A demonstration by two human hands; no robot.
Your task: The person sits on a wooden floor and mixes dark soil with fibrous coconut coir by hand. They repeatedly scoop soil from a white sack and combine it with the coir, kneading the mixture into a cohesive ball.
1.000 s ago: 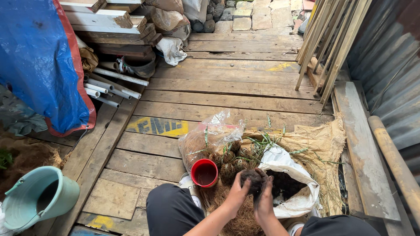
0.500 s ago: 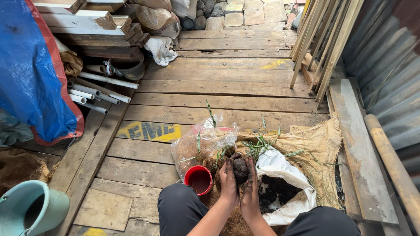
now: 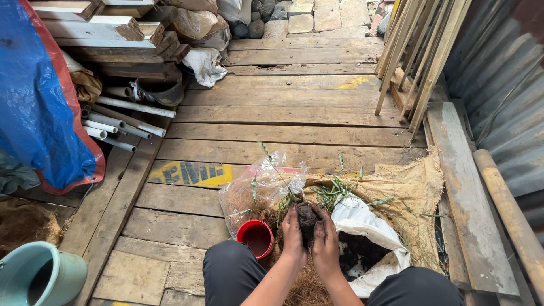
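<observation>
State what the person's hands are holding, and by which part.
Both hands, left hand and right hand, cup a dark clump of soil between them, fingers pressed on its two sides.

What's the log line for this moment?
left hand + right hand: cupping soil ball | red cup: left of hands | white sack: open, right

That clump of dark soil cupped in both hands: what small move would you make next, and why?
Probably keep pressing it round over the white sack. The left hand and right hand cup the soil ball from either side, with green shoots sticking up beside it. The sack lies open with dark soil right below, so crumbs would likely drop back in.
</observation>
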